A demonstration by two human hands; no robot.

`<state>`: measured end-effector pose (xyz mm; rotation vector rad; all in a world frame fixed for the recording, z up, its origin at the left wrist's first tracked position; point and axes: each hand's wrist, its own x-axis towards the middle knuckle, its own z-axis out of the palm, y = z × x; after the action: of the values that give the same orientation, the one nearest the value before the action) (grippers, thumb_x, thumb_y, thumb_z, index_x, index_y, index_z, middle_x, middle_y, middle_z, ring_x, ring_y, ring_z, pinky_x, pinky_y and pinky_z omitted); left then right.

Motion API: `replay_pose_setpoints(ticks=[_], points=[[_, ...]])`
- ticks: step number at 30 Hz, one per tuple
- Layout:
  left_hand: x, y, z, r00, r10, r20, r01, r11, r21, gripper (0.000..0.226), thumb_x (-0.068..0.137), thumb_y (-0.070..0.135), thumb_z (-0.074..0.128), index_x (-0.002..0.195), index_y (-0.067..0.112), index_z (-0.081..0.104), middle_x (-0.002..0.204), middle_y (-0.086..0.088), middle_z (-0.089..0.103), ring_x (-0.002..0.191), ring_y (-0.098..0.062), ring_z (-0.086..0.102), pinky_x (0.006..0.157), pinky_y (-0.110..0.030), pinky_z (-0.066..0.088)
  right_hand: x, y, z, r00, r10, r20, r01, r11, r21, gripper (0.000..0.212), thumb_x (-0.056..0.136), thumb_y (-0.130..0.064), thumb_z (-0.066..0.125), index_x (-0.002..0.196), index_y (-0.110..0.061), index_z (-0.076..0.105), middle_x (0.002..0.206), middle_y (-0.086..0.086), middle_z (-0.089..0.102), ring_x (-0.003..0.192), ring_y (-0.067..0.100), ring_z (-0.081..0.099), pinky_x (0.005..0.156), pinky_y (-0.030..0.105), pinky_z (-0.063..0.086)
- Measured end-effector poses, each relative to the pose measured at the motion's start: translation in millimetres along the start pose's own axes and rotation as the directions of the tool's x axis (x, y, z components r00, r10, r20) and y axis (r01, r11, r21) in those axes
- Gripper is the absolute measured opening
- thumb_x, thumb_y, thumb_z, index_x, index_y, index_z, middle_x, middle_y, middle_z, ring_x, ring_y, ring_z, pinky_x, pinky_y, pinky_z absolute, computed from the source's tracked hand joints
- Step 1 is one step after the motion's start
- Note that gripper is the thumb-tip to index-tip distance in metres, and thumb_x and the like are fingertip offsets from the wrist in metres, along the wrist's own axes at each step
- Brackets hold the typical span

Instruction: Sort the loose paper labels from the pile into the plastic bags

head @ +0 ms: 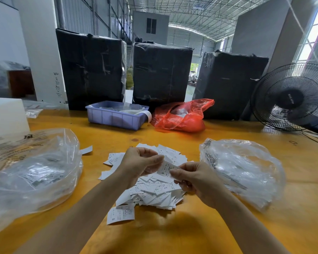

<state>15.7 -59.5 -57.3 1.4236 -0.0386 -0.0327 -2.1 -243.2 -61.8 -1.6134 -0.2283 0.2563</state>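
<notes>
Orange table (191,226) with label pile (154,195), two clear bags (31,173), blue tray (116,116), red bag (182,116).

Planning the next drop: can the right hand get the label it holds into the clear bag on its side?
Probably yes: the right hand holds the label beside the right clear bag, with nothing between them.

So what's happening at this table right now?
A person is sorting paper labels. Both hands, the left hand and the right hand, pinch one label marked S above the pile on the yellow table. A clear plastic bag lies on each side: the left bag and the right bag.
</notes>
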Motion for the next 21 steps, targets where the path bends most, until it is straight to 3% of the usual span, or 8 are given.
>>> replay_pose_setpoints(ticks=[6, 13, 18, 21], points=[[-1.7, -1.5, 7.0, 0.996, 0.065, -0.055, -0.064, 0.998, 0.008, 0.018, 0.072, 0.011, 0.077, 0.076, 0.006, 0.061, 0.067, -0.005, 0.072, 0.060, -0.016, 0.071, 0.043, -0.016, 0.046, 0.0, -1.4, -1.4, 0.999, 0.037, -0.013, -0.036, 0.998, 0.061, 0.012, 0.079, -0.006, 0.072, 0.068, -0.002, 0.067, 0.054, 0.007, 0.061, 0.040, 0.009, 0.046, 0.039, 0.017, 0.037], [-6.3, -4.8, 13.0, 0.997, 0.025, 0.075, -0.035, 0.989, 0.142, 0.030, 0.060, 0.013, 0.081, 0.077, 0.003, 0.059, 0.074, -0.016, 0.071, 0.066, -0.025, 0.072, 0.054, -0.024, 0.055, 1.6, 0.7, -3.7, 0.999, -0.031, -0.031, 0.033, 0.997, 0.063, 0.017, 0.069, -0.017, 0.074, 0.071, -0.002, 0.065, 0.057, 0.007, 0.058, 0.044, 0.009, 0.046, 0.042, 0.018, 0.037], [-4.3, -2.2, 9.4, 0.996, -0.027, 0.080, 0.004, 0.964, 0.266, 0.040, 0.063, 0.000, 0.082, 0.095, 0.006, 0.060, 0.081, -0.017, 0.072, 0.067, -0.021, 0.071, 0.058, -0.024, 0.055, 2.3, 1.9, -7.5, 0.995, -0.061, -0.073, 0.047, 0.983, -0.177, 0.010, 0.093, -0.011, 0.056, 0.091, -0.010, 0.066, 0.062, 0.003, 0.054, 0.051, 0.011, 0.045, 0.048, 0.025, 0.036], [-5.4, -3.8, 7.9, 0.989, -0.075, 0.124, 0.019, 0.916, 0.400, 0.037, 0.065, -0.002, 0.082, 0.094, 0.010, 0.063, 0.078, -0.011, 0.073, 0.065, -0.014, 0.069, 0.059, -0.021, 0.052, 2.0, 1.8, -4.4, 0.982, -0.140, -0.125, 0.094, 0.944, -0.316, 0.013, 0.090, -0.010, 0.061, 0.100, -0.017, 0.059, 0.075, 0.014, 0.060, 0.055, 0.011, 0.050, 0.051, 0.032, 0.041]])
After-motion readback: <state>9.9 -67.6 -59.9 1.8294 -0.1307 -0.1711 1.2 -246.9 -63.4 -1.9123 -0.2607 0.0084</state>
